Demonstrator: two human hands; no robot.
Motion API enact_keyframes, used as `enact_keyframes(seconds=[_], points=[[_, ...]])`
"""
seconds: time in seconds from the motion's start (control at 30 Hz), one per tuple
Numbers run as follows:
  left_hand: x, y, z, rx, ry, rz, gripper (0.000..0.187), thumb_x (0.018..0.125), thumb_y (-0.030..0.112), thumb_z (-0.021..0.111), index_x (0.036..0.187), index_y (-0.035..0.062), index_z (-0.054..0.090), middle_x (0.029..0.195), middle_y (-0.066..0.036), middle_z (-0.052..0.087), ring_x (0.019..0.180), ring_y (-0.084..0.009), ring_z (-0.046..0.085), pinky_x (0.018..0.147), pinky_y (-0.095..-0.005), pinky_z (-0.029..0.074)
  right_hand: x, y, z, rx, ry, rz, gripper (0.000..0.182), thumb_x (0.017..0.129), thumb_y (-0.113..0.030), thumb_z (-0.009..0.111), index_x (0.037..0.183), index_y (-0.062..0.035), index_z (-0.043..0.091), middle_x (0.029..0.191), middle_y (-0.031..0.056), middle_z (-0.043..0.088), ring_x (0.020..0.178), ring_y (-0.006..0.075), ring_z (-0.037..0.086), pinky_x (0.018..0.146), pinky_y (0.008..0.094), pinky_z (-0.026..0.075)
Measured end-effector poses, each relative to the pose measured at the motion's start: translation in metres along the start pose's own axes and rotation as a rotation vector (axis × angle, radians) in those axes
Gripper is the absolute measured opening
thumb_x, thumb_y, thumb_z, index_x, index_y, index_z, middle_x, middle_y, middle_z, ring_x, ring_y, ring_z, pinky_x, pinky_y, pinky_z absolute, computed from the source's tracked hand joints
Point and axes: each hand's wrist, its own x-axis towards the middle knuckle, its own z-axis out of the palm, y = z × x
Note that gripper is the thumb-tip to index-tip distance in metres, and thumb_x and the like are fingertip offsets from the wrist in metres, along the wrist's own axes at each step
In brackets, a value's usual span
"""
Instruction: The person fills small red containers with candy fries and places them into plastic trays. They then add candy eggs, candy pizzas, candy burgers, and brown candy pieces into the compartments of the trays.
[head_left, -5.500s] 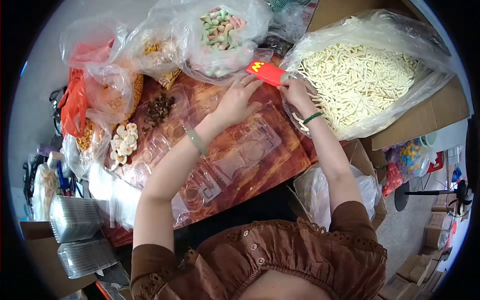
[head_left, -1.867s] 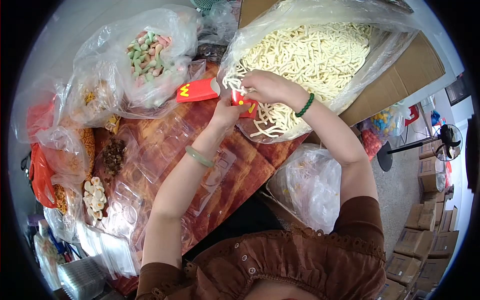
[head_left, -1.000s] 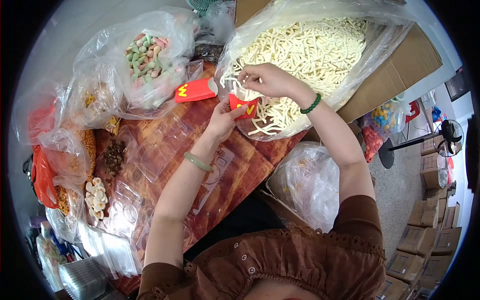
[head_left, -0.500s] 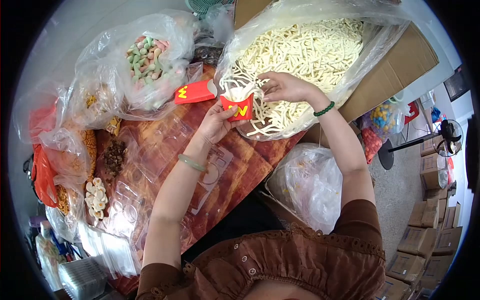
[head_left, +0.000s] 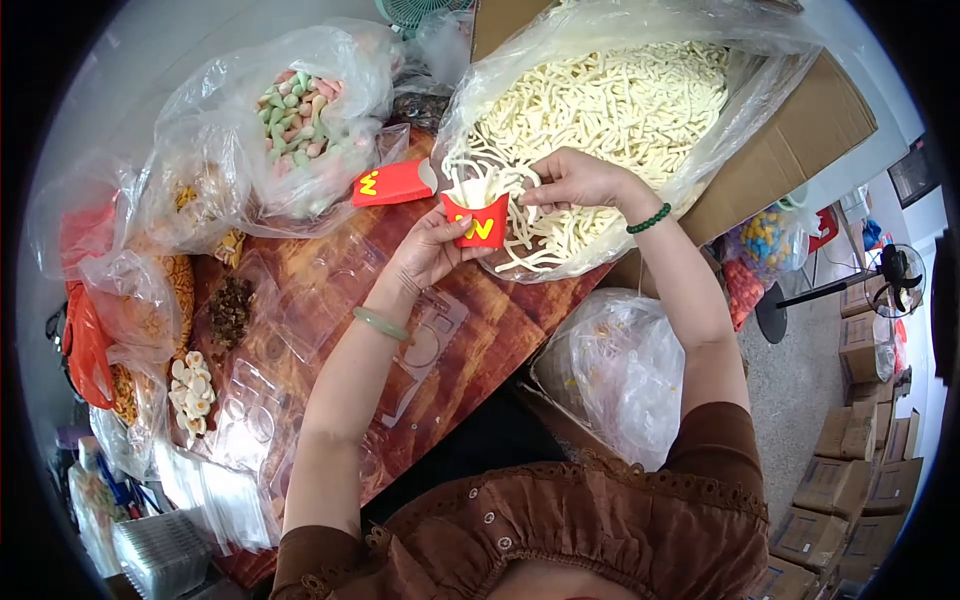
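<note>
Upper centre of the frame: the left hand (head_left: 425, 255) clasps the upright red carton (head_left: 478, 222); just right, the right hand (head_left: 575, 180) pinches pale sticks (head_left: 482, 186) over its open mouth.

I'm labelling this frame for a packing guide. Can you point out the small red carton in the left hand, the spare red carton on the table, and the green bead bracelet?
small red carton (head_left: 478, 226), head view, its front face.
spare red carton (head_left: 392, 184), head view, its red side.
green bead bracelet (head_left: 648, 219), head view, beads on the right wrist.

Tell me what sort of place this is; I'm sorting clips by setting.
Probably a small sweets packing room or stockroom: bulk candy sticks fill a plastic-lined carton, clear blister trays cover the table, and stacked cardboard boxes stand on the floor.
</note>
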Motion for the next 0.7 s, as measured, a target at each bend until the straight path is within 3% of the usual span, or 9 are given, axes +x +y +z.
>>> enact_keyframes(seconds=[0.1,0.2,0.3,0.33,0.4,0.43,0.53,0.63,0.7], points=[[-0.005,0.003,-0.003,0.107,0.087,0.018,0.039,0.089,0.007,0.057,0.126,0.0044,0.045,0.12,-0.012,0.056,0.109,-0.0246,0.058,0.085,-0.0391,0.055,-0.006,0.011,-0.016,0.018,-0.001,-0.023,0.029,0.083,-0.031,0.069,0.081,-0.0024,0.064,0.065,0.0019,0.063,0.053,0.0102,0.052,0.051,0.0249,0.044],[-0.007,0.002,-0.004,0.151,0.15,0.079,0.039,0.089,0.006,0.057,0.127,0.0042,0.045,0.12,-0.012,0.057,0.108,-0.0235,0.058,0.084,-0.0392,0.055,-0.005,0.028,-0.025,-0.869,0.498,0.041,0.035,0.081,-0.031,0.067,0.096,0.0005,0.063,0.082,0.0139,0.066,0.074,0.0282,0.062,0.067,0.0346,0.05],[-0.009,-0.003,0.008,0.236,0.165,0.185,0.041,0.089,0.005,0.058,0.127,0.0028,0.044,0.119,-0.01,0.058,0.106,-0.0209,0.059,0.086,-0.0368,0.053,-0.001,0.033,0.002,-0.715,0.633,-0.186,0.04,0.083,-0.033,0.065,0.105,0.0004,0.06,0.085,0.0139,0.065,0.081,0.0243,0.064,0.073,0.033,0.05],[-0.009,-0.006,0.011,0.234,0.169,0.185,0.041,0.089,0.005,0.058,0.127,0.0028,0.044,0.119,-0.01,0.058,0.106,-0.0209,0.059,0.086,-0.0368,0.053,-0.004,0.003,0.016,-0.409,0.467,-0.091,0.039,0.083,-0.027,0.067,0.111,0.0,0.058,0.087,0.0132,0.065,0.08,0.0211,0.063,0.072,0.03,0.05],[-0.01,-0.011,0.017,0.385,0.212,0.247,0.044,0.088,0.003,0.059,0.129,0.0013,0.043,0.118,-0.009,0.058,0.105,-0.0184,0.058,0.089,-0.0335,0.051,0.004,-0.001,0.04,-0.175,0.412,-0.221,0.033,0.082,-0.019,0.069,0.107,0.0002,0.059,0.085,0.0116,0.065,0.076,0.017,0.062,0.068,0.0272,0.049],[-0.013,-0.013,0.019,0.398,0.241,0.259,0.041,0.088,0.002,0.059,0.126,0.0002,0.045,0.117,-0.009,0.058,0.105,-0.0168,0.058,0.09,-0.0303,0.049,-0.003,-0.018,0.051,-0.268,0.432,-0.278,0.028,0.079,-0.011,0.071,0.102,0.0001,0.061,0.084,0.0094,0.065,0.073,0.0141,0.06,0.066,0.025,0.048],[-0.023,-0.014,0.02,0.516,0.286,0.315,0.037,0.089,0.001,0.057,0.124,0.0012,0.046,0.118,-0.009,0.057,0.106,-0.0168,0.057,0.093,-0.0326,0.047,0.008,-0.018,0.07,-0.583,0.578,-0.652,0.012,0.079,-0.004,0.064,0.09,-0.0008,0.063,0.082,0.0108,0.063,0.073,0.0249,0.061,0.068,0.0321,0.049],[-0.039,-0.012,0.022,0.512,0.348,0.343,0.031,0.088,0.002,0.058,0.118,0.0,0.048,0.109,-0.006,0.059,0.1,-0.0137,0.058,0.089,-0.0288,0.048,0.012,-0.032,0.082,-0.785,0.478,-0.849,0.011,0.08,-0.002,0.061,0.09,-0.0014,0.062,0.082,0.0124,0.062,0.075,0.0289,0.06,0.07,0.0353,0.05],[-0.048,-0.011,0.016,0.599,0.346,0.357,0.032,0.088,0.001,0.058,0.118,0.0002,0.048,0.109,-0.006,0.059,0.1,-0.0133,0.057,0.089,-0.0285,0.048,0.014,-0.042,0.091,-0.748,0.401,-0.787,0.013,0.079,-0.001,0.06,0.091,-0.0035,0.062,0.083,0.0117,0.062,0.077,0.0278,0.06,0.072,0.0354,0.049]])
